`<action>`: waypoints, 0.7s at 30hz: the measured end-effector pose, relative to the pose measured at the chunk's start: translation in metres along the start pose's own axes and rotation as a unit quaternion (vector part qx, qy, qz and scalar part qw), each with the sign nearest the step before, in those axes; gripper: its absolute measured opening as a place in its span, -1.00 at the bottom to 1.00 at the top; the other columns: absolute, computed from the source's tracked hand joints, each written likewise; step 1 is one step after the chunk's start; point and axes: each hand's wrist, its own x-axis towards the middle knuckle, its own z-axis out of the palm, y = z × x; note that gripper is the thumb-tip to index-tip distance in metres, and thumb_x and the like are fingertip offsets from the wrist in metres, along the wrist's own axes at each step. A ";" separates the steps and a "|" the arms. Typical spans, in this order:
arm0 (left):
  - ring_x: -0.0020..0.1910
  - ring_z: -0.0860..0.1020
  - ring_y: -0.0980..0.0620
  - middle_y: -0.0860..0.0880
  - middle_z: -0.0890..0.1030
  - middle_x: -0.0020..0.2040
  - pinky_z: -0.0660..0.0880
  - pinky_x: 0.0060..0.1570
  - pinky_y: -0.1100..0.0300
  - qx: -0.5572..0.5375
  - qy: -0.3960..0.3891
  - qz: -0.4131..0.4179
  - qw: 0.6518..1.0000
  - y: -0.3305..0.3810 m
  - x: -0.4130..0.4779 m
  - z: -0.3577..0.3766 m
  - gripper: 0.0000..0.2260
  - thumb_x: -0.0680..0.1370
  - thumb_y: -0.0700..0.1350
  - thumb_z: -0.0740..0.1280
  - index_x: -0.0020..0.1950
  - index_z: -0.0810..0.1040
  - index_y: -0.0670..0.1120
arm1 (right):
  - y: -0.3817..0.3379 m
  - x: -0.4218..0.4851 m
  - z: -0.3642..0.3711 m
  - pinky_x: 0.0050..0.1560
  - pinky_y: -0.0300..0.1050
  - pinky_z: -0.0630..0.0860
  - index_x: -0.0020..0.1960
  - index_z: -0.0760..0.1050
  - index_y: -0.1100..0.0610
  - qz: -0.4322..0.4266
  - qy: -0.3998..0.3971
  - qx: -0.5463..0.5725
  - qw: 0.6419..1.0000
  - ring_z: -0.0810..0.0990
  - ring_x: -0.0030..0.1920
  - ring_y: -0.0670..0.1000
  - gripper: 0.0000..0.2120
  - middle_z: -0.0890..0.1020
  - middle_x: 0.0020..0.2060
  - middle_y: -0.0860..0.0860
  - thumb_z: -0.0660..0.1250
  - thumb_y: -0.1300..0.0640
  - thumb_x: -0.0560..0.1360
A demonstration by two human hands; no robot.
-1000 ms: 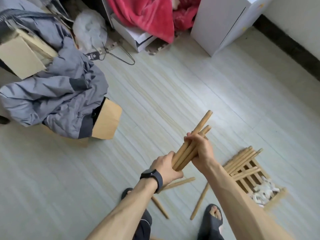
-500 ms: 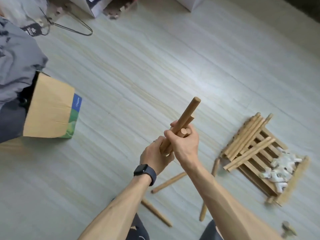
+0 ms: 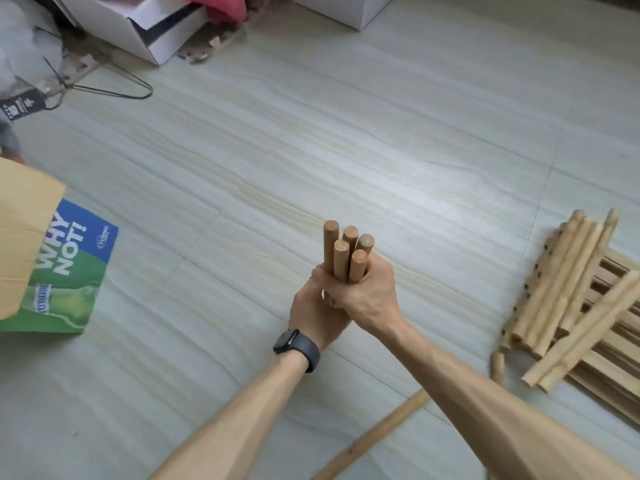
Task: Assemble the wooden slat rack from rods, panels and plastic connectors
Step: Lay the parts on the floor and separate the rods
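Five rods point(image 3: 347, 252) bundled, long axis near upright, round ends pointing up toward the camera, held mid-floor above the tiles. Right hand point(image 3: 363, 292) wrapped round the bundle, left hand point(image 3: 315, 315) gripping it just below. More rods stacked on slat panels point(image 3: 613, 362) at floor's right edge; one loose rod point(image 3: 374, 436) near bottom edge.
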 end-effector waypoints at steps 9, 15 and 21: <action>-0.22 0.60 0.18 0.20 0.60 -0.22 0.46 -0.33 0.28 0.059 -0.054 -0.032 0.996 0.031 -0.004 -0.005 -0.62 0.35 0.27 0.31 0.12 0.36 0.24 | -0.019 -0.004 -0.038 0.05 -0.11 0.61 -0.06 0.60 0.04 0.052 -0.022 0.081 0.995 0.71 -0.04 -0.11 -0.71 0.73 -0.13 -0.10 0.54 -0.03 0.27; -0.40 0.58 0.09 0.12 0.58 -0.37 0.48 -0.50 0.17 0.053 -0.086 -0.048 0.994 0.046 -0.020 -0.031 -0.69 0.20 0.21 0.32 -0.08 0.38 0.32 | -0.028 0.006 -0.061 -0.15 -0.04 0.64 -0.09 0.59 0.12 0.134 0.005 0.122 0.983 0.69 -0.17 0.01 -0.73 0.68 -0.25 -0.02 0.58 -0.01 0.36; -0.27 0.61 -0.03 0.03 0.60 -0.25 0.59 -0.30 0.07 0.103 -0.132 -0.039 0.985 0.042 -0.037 -0.037 -0.62 0.22 0.12 0.33 -0.01 0.32 0.19 | -0.008 -0.011 -0.085 0.01 0.01 0.65 0.19 0.54 0.12 0.227 -0.079 0.176 0.955 0.72 0.02 0.02 -0.52 0.71 0.05 0.04 0.58 -0.10 0.41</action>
